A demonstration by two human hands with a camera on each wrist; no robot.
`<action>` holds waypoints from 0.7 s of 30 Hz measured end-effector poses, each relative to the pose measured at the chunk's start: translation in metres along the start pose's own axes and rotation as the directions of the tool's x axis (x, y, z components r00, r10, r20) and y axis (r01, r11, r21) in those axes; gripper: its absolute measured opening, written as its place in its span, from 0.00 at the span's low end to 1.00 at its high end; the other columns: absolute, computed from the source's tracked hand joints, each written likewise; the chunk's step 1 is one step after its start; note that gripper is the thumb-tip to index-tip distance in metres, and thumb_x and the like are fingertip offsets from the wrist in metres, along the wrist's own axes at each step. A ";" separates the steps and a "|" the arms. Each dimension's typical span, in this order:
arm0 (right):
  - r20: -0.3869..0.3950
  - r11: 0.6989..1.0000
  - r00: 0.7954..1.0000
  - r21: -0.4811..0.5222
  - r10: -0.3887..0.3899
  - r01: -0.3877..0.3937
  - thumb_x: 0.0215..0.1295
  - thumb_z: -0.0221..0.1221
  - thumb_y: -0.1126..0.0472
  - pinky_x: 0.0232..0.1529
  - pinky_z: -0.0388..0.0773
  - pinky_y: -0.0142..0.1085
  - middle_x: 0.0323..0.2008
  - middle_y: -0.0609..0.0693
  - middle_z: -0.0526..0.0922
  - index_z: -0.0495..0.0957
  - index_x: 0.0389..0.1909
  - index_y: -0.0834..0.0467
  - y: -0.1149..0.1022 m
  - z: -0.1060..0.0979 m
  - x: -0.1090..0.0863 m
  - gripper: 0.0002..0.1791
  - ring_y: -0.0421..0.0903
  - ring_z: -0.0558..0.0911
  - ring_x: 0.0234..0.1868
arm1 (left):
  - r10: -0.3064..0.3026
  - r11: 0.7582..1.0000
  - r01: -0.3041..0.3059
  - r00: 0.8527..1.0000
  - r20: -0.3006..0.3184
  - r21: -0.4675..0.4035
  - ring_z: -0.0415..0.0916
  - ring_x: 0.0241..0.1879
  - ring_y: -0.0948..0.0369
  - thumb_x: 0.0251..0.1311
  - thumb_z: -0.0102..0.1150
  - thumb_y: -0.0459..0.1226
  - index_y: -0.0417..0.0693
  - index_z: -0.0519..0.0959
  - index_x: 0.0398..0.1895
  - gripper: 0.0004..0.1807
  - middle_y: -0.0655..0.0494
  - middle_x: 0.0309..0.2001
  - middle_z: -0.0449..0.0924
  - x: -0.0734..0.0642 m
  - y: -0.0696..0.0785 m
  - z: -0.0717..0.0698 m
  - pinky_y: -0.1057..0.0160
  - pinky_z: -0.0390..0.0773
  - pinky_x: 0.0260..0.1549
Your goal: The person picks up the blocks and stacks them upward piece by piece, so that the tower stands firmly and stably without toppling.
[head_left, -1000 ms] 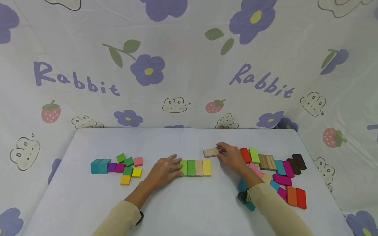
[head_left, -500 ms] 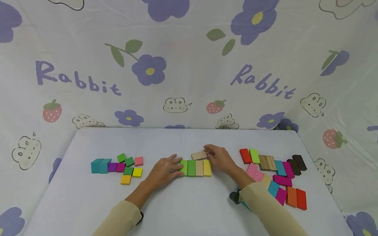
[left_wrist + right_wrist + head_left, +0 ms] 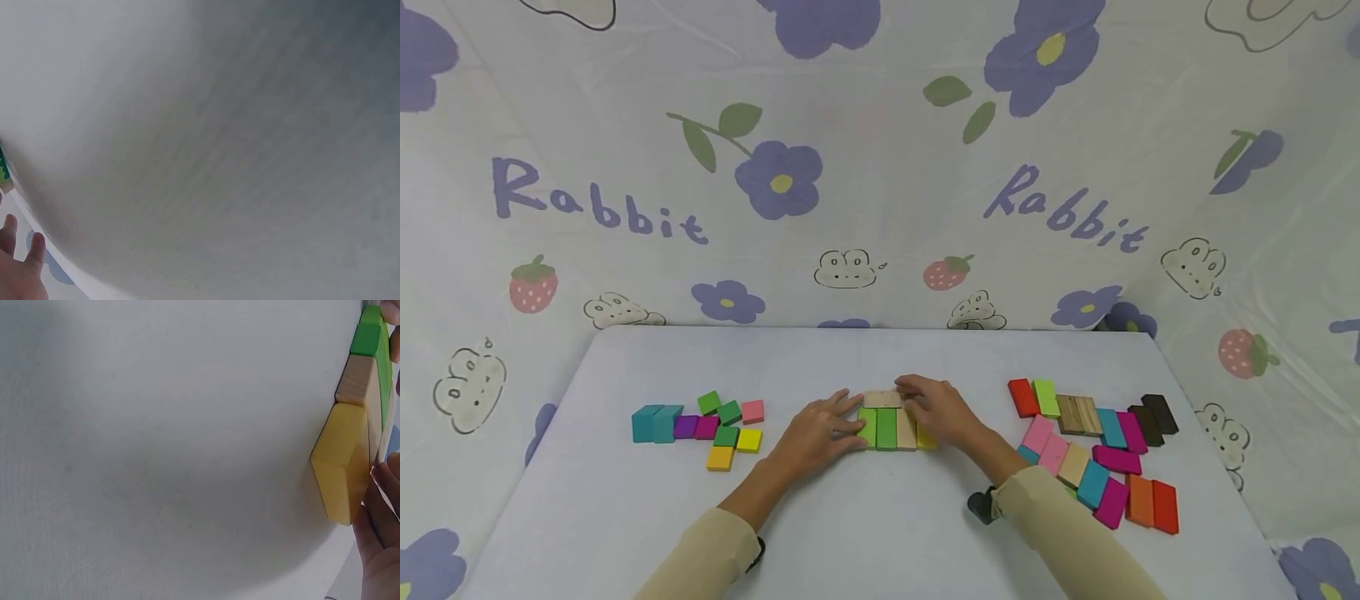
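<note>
Upright in a row at mid table stand a light green block [image 3: 868,428], a green block [image 3: 887,430], a tan block [image 3: 906,432] and a yellow block [image 3: 927,440]. Behind their far ends a pale wooden block [image 3: 880,399] lies crosswise. My right hand [image 3: 946,414] pinches its right end and partly covers the yellow block. Fingers of my left hand [image 3: 817,434] rest along the light green block's left side. The right wrist view shows the yellow block's near end [image 3: 340,440] beside the right hand [image 3: 380,550]. Only some left fingers show in the left wrist view.
Left on the white table [image 3: 850,533] lie small cubes, among them a teal block [image 3: 646,423] and a yellow cube [image 3: 748,440]. At right are many flat coloured blocks, including a striped brown block [image 3: 1078,414] and a red block [image 3: 1166,507]. A printed cloth [image 3: 880,167] hangs behind.
My right hand has carried the pale wooden block leftward from right of the row to its far ends, and turned it nearly straight. The left hand stays in place.
</note>
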State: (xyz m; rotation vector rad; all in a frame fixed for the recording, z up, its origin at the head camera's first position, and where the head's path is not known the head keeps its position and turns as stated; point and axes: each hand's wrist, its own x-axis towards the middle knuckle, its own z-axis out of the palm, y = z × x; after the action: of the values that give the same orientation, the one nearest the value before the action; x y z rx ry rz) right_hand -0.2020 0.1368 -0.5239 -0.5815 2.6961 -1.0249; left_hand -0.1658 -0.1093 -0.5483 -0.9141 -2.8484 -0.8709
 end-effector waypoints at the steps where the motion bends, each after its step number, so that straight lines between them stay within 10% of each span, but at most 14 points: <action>1: 0.000 1.000 1.000 -0.004 -0.006 0.006 0.71 0.56 0.68 0.67 0.68 0.52 0.57 0.54 0.82 0.74 0.64 0.62 0.000 0.001 0.000 0.21 0.51 0.77 0.63 | 0.000 1.000 0.000 1.000 0.003 0.000 0.64 0.70 0.48 0.57 0.71 0.47 0.47 0.84 0.52 0.22 0.51 0.66 0.74 0.000 0.000 0.000 0.43 0.68 0.64; 14: 0.006 1.000 1.000 -0.019 0.022 -0.022 0.72 0.56 0.64 0.69 0.64 0.54 0.60 0.52 0.80 0.72 0.66 0.59 0.001 -0.005 -0.002 0.23 0.51 0.74 0.66 | -0.015 0.999 0.015 1.000 0.013 -0.038 0.65 0.70 0.48 0.56 0.71 0.47 0.46 0.84 0.51 0.22 0.51 0.65 0.75 0.001 -0.001 0.001 0.43 0.66 0.66; 21: -0.102 0.992 0.990 -0.073 0.093 -0.100 0.71 0.56 0.66 0.64 0.70 0.56 0.60 0.55 0.80 0.71 0.67 0.58 0.039 -0.040 -0.019 0.24 0.56 0.75 0.65 | -0.020 0.999 0.020 1.000 0.013 -0.040 0.64 0.70 0.49 0.56 0.72 0.45 0.46 0.84 0.52 0.21 0.52 0.65 0.74 0.000 -0.001 0.001 0.44 0.66 0.66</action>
State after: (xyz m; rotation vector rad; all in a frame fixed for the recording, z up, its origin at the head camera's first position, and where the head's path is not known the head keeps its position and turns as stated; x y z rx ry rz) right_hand -0.2092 0.1948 -0.5195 -0.4190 2.8302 -0.9511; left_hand -0.1666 -0.1092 -0.5496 -0.8997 -2.8656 -0.9307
